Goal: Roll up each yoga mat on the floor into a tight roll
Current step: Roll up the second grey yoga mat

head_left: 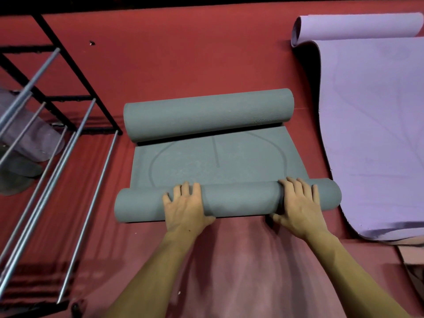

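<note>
A grey yoga mat point(218, 159) lies on the red floor, rolled at both ends. Its far end is a thick roll point(207, 114). Its near end is a second roll point(241, 199) right in front of me. My left hand point(185, 206) rests on the near roll left of its middle, fingers draped over the top and thumb at its near side. My right hand point(298, 206) lies the same way on the roll's right part. A flat stretch with a curved line pattern shows between the two rolls. A lilac mat point(371, 134) lies to the right, mostly flat, its far end curled into a loose roll point(353, 27).
A black metal rack point(68, 92) with silver rods stands at the left, holding a rolled purple mat point(29, 134) on a lower level. Red carpet point(183, 53) covers the floor. A pinkish board edge point(410, 255) shows at the lower right.
</note>
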